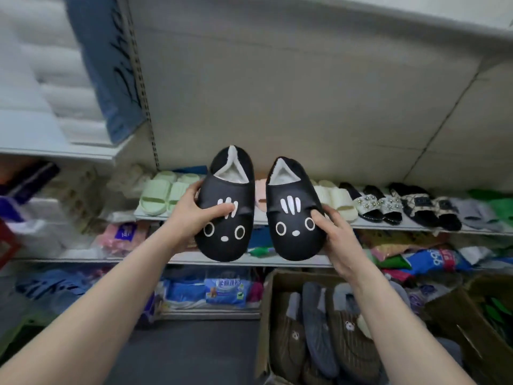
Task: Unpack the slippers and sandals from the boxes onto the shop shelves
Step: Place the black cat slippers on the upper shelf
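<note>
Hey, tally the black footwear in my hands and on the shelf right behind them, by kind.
Black cat-face slippers, held: 2
Black sandals with jewelled straps, on the shelf: 2
Black sandals with checked straps, same shelf: 2
Total: 6

Shop aisle: metal shelves (416, 228) lined with paired sandals (370, 207), wrapped packs (225, 292) on lower tiers, cardboard box (266, 307) of slippers (316, 329) on the floor.
</note>
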`<action>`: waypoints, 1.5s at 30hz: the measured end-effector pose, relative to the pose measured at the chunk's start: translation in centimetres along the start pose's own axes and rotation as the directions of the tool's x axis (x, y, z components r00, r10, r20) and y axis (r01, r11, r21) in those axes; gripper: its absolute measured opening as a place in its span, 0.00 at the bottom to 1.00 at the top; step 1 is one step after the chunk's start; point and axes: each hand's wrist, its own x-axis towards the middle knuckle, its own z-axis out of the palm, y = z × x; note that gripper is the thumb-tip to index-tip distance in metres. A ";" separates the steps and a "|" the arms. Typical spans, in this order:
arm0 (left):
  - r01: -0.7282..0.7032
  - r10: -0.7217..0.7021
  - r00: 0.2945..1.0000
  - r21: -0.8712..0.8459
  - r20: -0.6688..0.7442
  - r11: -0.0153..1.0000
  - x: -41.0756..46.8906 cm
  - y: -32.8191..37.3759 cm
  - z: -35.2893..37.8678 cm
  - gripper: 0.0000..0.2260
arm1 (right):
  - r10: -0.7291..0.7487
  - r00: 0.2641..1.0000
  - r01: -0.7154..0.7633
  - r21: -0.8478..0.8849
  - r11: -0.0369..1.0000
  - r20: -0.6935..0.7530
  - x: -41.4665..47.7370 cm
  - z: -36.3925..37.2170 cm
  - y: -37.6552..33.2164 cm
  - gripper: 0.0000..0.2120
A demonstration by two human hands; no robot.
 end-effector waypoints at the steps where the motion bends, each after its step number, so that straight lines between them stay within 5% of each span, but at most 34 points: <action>1: -0.035 0.035 0.999 0.003 0.005 0.999 0.0 1.3 -1.3 0.43 | -0.032 0.999 0.032 0.006 0.999 0.011 -0.4 1.3 -1.4 0.23; 10: -0.332 0.332 0.943 -0.020 -0.003 0.943 -0.2 14.5 -11.7 0.43 | -0.321 0.943 0.314 0.081 0.946 0.092 -3.5 12.6 -13.8 0.25; 19: -0.420 0.418 0.905 -0.013 -0.085 0.907 4.2 26.9 -18.2 0.39 | -0.423 0.902 0.414 0.103 0.904 0.091 0.4 23.3 -25.3 0.19; 24: -0.358 0.359 0.930 0.026 -0.073 0.933 9.1 32.3 -20.3 0.25 | -0.359 0.929 0.361 -0.013 0.932 0.085 4.8 28.1 -31.7 0.11; 26: -0.315 0.317 0.946 0.037 -0.074 0.948 11.2 34.1 -20.6 0.24 | -0.294 0.953 0.298 -0.048 0.953 0.076 6.7 29.6 -33.3 0.05; 32: -0.217 0.238 0.960 0.149 -0.147 0.965 16.5 37.9 -20.5 0.28 | -0.140 0.987 0.142 -0.025 0.990 0.075 12.9 32.7 -35.8 0.09; 37: -0.118 0.160 0.966 0.201 -0.203 0.972 20.2 39.9 -20.1 0.18 | -0.266 0.952 0.281 -0.091 0.955 0.148 15.4 33.7 -36.7 0.11; 40: -0.125 0.260 0.926 0.431 -0.272 0.894 22.3 40.8 -19.9 0.16 | -0.337 0.915 0.397 -0.350 0.849 0.221 16.3 33.4 -36.0 0.30; 43: -0.151 0.461 0.837 0.685 -0.295 0.713 23.2 40.8 -19.4 0.16 | -0.520 0.840 0.441 -0.755 0.485 0.155 17.0 33.2 -35.0 0.39; 45: -0.312 0.659 0.708 0.725 -0.253 0.614 22.7 39.7 -19.1 0.17 | -0.722 0.673 0.464 -0.852 0.242 0.162 17.0 33.6 -34.0 0.37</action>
